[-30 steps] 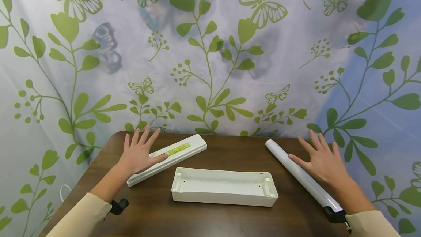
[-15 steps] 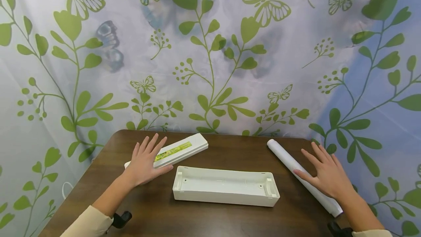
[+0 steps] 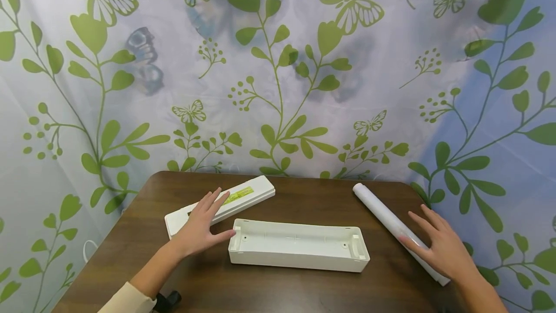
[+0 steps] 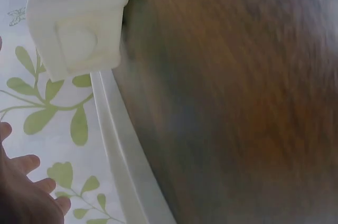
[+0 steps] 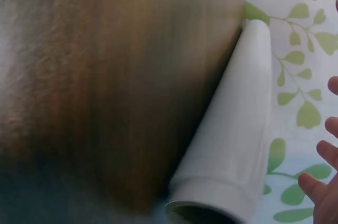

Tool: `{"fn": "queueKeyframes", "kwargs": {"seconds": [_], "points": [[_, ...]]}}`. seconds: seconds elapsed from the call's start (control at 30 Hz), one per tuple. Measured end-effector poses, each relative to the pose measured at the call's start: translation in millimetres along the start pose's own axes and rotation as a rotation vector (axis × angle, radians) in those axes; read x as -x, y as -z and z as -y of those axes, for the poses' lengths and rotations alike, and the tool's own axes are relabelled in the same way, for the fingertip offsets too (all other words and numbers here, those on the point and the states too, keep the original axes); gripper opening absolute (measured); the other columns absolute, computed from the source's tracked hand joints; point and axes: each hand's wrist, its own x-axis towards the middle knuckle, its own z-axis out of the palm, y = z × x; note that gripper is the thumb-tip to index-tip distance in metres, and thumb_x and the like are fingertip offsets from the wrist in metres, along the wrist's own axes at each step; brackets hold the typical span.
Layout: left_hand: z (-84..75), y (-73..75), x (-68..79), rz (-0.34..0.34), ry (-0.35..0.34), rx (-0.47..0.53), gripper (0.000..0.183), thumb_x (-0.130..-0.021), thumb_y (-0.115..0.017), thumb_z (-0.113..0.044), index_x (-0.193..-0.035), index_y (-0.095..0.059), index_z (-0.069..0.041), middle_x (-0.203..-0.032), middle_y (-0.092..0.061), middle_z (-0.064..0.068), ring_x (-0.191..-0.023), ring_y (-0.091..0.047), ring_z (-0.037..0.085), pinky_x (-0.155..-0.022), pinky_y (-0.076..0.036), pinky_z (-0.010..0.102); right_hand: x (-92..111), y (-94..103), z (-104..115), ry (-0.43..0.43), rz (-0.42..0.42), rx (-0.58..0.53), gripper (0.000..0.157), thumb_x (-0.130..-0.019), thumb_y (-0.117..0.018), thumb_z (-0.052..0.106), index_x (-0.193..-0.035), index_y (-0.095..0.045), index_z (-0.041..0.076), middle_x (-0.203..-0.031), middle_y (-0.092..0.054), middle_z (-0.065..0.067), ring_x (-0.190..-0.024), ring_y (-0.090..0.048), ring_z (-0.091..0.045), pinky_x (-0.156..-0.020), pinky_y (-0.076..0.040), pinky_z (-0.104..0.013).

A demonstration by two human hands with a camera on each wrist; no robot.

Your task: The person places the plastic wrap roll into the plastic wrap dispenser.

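Note:
On the table sits a long, white, open-topped plastic box (image 3: 299,261), hollow inside. Behind it to the left lies a white lid-like piece (image 3: 259,188) with a yellow-green label. My left hand (image 3: 201,230), fingers spread, is over that piece; its thumb tip overlaps the box's left end, and I cannot tell whether it touches. A glossy white roll (image 3: 382,214), with a hollow core showing in the right wrist view, lies slanted at the right. Beside it my right hand (image 3: 443,245) has its fingers extended, the thumb over the roll; contact is unclear. Neither hand holds anything.
The brown wooden table (image 3: 260,293) ends at the back against a curtain (image 3: 295,86) printed with green leaves and butterflies. A thin white cord (image 3: 85,250) loops beside the table's left edge.
My left hand has moved right and lower, toward the box's left end. My right hand has moved down and slightly right along the roll. The box, lid-like piece and roll stay put.

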Motion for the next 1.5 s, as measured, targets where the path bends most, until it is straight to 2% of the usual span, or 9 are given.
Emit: {"fn": "queueKeyframes", "kwargs": {"seconds": [0.3,0.7,0.83,1.03,1.07,1.2,1.33,1.43,1.5], "points": [[-6.2,-9.6,2.2,0.015,0.010,0.156,0.098,-0.082,-0.079,-0.057,-0.161,-0.033,-0.023,-0.165,-0.032,0.014,-0.150,-0.033,0.040,-0.112,-0.038,0.066,12,-0.4,-8,-0.130,0.039,-0.158,0.072,-0.096,-0.072,0.037,-0.155,-0.044,0.009,-0.162,-0.025,-0.032,-0.136,-0.027,-0.067,-0.093,-0.026,-0.082],[-5.4,-18.7,7.2,0.119,0.018,0.551,0.090,-0.084,-0.086,-0.031,-0.154,-0.039,-0.002,-0.156,-0.044,0.021,-0.144,-0.042,0.044,-0.113,-0.039,0.061,25,-5.9,-23,-0.214,0.105,-0.157,0.064,-0.093,-0.074,0.043,-0.142,-0.058,0.004,-0.149,-0.046,-0.030,-0.128,-0.044,-0.056,-0.089,-0.042,-0.067],[-3.4,-22.7,9.1,0.161,0.006,0.693,0.090,-0.082,-0.087,-0.021,-0.155,-0.037,-0.002,-0.157,-0.040,0.025,-0.146,-0.037,0.048,-0.115,-0.034,0.059,28,-5.1,-29,-0.248,0.138,-0.157,0.067,-0.092,-0.075,0.045,-0.142,-0.058,0.004,-0.145,-0.051,-0.029,-0.126,-0.049,-0.051,-0.088,-0.052,-0.045],[-3.0,-27.2,11.5,0.212,0.007,0.820,0.098,-0.079,-0.089,-0.015,-0.157,-0.030,-0.001,-0.160,-0.034,0.026,-0.148,-0.031,0.049,-0.117,-0.033,0.053,29,-1.8,-36,-0.328,0.253,-0.214,0.076,-0.095,-0.070,0.047,-0.152,-0.046,0.002,-0.150,-0.045,-0.034,-0.130,-0.043,-0.059,-0.089,-0.048,-0.064],[-3.1,-27.9,11.9,0.220,0.010,0.828,0.099,-0.079,-0.089,-0.015,-0.157,-0.030,-0.002,-0.161,-0.033,0.025,-0.148,-0.030,0.048,-0.117,-0.033,0.052,29,-1.8,-37,-0.342,0.267,-0.225,0.076,-0.095,-0.070,0.048,-0.152,-0.046,0.003,-0.151,-0.045,-0.034,-0.131,-0.045,-0.058,-0.089,-0.050,-0.060],[-1.6,-30.5,12.4,0.245,0.023,0.873,0.098,-0.079,-0.088,-0.011,-0.157,-0.030,-0.004,-0.161,-0.030,0.027,-0.150,-0.030,0.046,-0.118,-0.033,0.049,30,-3.8,-39,-0.383,0.294,-0.271,0.076,-0.094,-0.072,0.046,-0.151,-0.048,0.002,-0.148,-0.050,-0.031,-0.115,-0.067,-0.022,-0.078,-0.057,-0.028],[-0.1,-31.4,11.7,0.284,0.044,0.941,0.098,-0.080,-0.087,-0.007,-0.158,-0.027,-0.002,-0.162,-0.025,0.032,-0.150,-0.029,0.048,-0.119,-0.036,0.040,31,-7.3,-41,-0.388,0.283,-0.322,0.073,-0.093,-0.075,0.043,-0.148,-0.051,0.000,-0.143,-0.056,-0.028,-0.097,-0.054,0.018,-0.072,-0.054,-0.016],[-0.8,-30.6,11.1,0.315,0.059,0.981,0.100,-0.080,-0.086,-0.006,-0.159,-0.024,-0.001,-0.163,-0.023,0.032,-0.150,-0.028,0.049,-0.117,-0.039,0.026,31,-9.8,-41,-0.380,0.262,-0.343,0.072,-0.092,-0.077,0.040,-0.146,-0.053,-0.002,-0.137,-0.062,-0.022,-0.094,-0.052,0.021,-0.071,-0.054,-0.017],[-1.5,-29.9,10.8,0.327,0.067,0.991,0.102,-0.080,-0.086,-0.005,-0.160,-0.023,0.000,-0.163,-0.022,0.032,-0.150,-0.027,0.049,-0.115,-0.038,0.020,32,-11.7,-42,-0.378,0.246,-0.366,0.071,-0.091,-0.078,0.038,-0.145,-0.053,-0.003,-0.130,-0.068,-0.003,-0.094,-0.054,0.019,-0.070,-0.054,-0.018]]}}
